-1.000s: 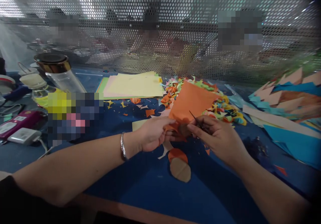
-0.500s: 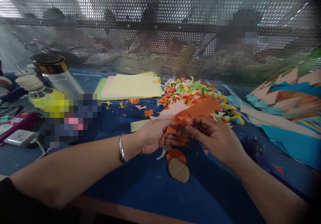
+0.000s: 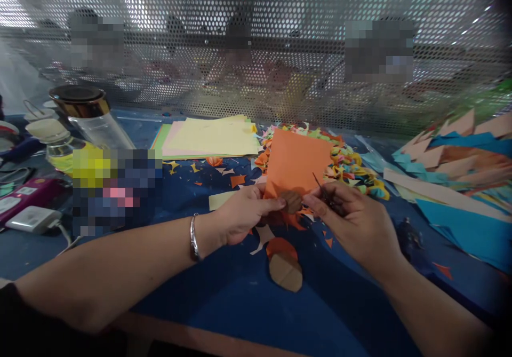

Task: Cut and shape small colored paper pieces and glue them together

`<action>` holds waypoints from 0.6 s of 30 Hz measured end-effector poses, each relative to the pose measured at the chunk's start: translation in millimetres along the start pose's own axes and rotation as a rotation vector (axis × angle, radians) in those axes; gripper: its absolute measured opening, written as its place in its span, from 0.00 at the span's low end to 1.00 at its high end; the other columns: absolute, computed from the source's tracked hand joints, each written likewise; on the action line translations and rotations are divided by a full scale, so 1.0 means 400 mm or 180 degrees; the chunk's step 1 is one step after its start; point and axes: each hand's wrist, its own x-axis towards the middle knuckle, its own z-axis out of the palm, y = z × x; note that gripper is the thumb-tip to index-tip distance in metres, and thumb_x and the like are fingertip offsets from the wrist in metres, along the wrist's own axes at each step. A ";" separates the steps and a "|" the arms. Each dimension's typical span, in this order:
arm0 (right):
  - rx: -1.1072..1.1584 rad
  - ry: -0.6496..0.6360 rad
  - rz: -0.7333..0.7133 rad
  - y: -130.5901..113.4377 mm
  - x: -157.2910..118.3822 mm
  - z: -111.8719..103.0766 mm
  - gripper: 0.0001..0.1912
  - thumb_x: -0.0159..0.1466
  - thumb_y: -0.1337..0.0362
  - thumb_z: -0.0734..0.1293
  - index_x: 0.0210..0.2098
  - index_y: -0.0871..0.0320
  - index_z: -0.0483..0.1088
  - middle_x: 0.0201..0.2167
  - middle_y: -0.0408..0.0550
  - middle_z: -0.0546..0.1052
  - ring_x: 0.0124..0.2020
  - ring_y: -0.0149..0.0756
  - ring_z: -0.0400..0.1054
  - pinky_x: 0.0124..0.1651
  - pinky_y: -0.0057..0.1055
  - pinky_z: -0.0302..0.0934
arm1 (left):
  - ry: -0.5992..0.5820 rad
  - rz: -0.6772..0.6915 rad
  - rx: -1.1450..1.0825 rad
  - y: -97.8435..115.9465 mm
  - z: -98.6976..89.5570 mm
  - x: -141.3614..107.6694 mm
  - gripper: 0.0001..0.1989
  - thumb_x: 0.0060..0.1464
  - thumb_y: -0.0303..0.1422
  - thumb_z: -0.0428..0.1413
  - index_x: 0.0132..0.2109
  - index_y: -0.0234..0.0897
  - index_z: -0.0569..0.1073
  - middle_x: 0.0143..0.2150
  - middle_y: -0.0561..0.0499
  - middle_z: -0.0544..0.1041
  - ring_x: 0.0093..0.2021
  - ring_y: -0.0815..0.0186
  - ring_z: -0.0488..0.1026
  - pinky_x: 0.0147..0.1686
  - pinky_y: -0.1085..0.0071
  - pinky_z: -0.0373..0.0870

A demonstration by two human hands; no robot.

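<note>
My left hand (image 3: 246,213), with a silver bangle at the wrist, is closed on an orange sheet of paper (image 3: 298,159). Its thumb presses a small brown rounded card piece (image 3: 292,201) against the sheet's lower edge. My right hand (image 3: 350,221) is closed around dark scissors (image 3: 326,192), their thin tip pointing up and left; the handles are mostly hidden by the fingers. The right thumb is close to the sheet's lower right corner. Below the hands lie an orange paper round (image 3: 282,247) and, overlapping it, a tan card shape (image 3: 286,272).
Stacked pale-yellow paper (image 3: 216,137) lies beyond my left hand. A heap of colourful paper scraps (image 3: 346,162) sits behind the orange sheet. Blue sheets (image 3: 464,223) and pointed cutouts (image 3: 456,159) are at right; a glass jar (image 3: 94,127) and a power bank (image 3: 34,218) at left.
The orange sheet has turned from lying slanted and foreshortened to facing me upright. My left thumb has come onto the brown card piece, and the scissors have shifted slightly right.
</note>
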 end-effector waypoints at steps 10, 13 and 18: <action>-0.0064 -0.0194 0.0028 0.011 -0.011 -0.001 0.16 0.66 0.47 0.71 0.37 0.53 0.77 0.32 0.49 0.82 0.30 0.39 0.76 0.33 0.33 0.71 | 0.0047 -0.0129 -0.0256 0.016 0.009 -0.003 0.08 0.64 0.21 0.56 0.43 0.32 0.80 0.37 0.49 0.82 0.29 0.72 0.78 0.32 0.74 0.77; -0.0132 -0.0195 0.0034 0.019 -0.012 -0.001 0.16 0.67 0.47 0.71 0.38 0.53 0.77 0.33 0.49 0.82 0.31 0.39 0.76 0.34 0.33 0.70 | -0.0015 -0.0195 -0.0349 0.016 0.011 -0.003 0.10 0.65 0.20 0.55 0.45 0.30 0.81 0.40 0.45 0.84 0.31 0.71 0.80 0.34 0.74 0.79; -0.0081 -0.0258 0.0062 0.020 -0.013 -0.002 0.16 0.67 0.47 0.71 0.38 0.54 0.77 0.32 0.49 0.82 0.30 0.38 0.76 0.34 0.33 0.71 | -0.0055 -0.0251 -0.0493 0.019 0.019 -0.001 0.11 0.64 0.18 0.54 0.44 0.29 0.82 0.42 0.43 0.85 0.32 0.70 0.82 0.37 0.73 0.80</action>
